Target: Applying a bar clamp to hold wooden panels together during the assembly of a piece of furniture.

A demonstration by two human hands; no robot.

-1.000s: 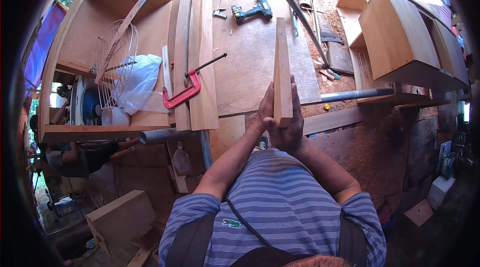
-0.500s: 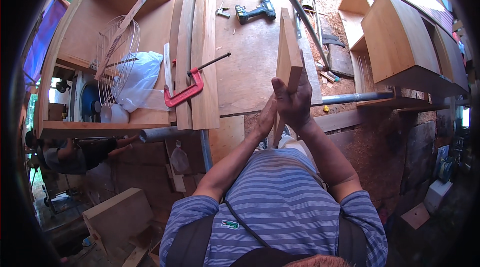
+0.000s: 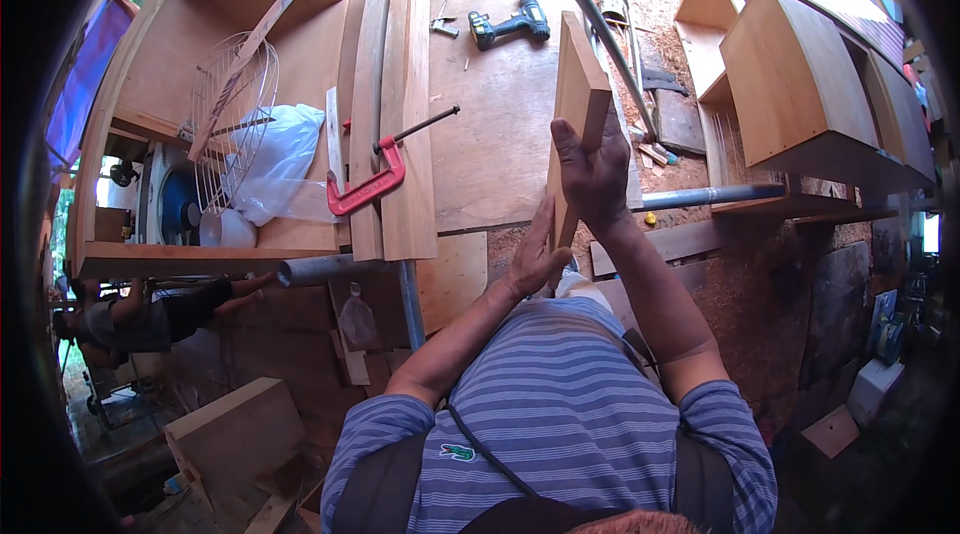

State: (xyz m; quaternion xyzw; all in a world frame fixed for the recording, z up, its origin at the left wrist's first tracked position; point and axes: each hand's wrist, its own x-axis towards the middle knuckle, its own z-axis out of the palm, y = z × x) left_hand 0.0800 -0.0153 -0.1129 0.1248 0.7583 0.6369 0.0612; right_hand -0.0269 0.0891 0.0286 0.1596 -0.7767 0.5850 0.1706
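A wooden board (image 3: 578, 74) stands on edge in front of my body, its long side running away from me. My right hand (image 3: 597, 169) is wrapped round its right side, with the thumb over the near edge. Lower down, my left hand (image 3: 535, 254) holds the board's left side, its fingers stretched along the face and its thumb across the near edge. The board's lower end is partly hidden by my hands. On the worktable beyond lies a cordless drill (image 3: 512, 22). A red C-clamp (image 3: 370, 184) sits on wooden planks (image 3: 408, 114) to the left.
An open cabinet box (image 3: 200, 259) at left holds a wire fan guard (image 3: 235, 114) and a white plastic bag (image 3: 290, 149). Wooden cabinets (image 3: 800, 84) stand at right. A metal pipe (image 3: 710, 196) crosses near the table's edge. Another person (image 3: 150, 319) is at far left.
The board has risen slightly and tilted, showing more of its near end. My right hand has shifted a little along it; my left hand has moved slightly down, its thumb now across the edge.
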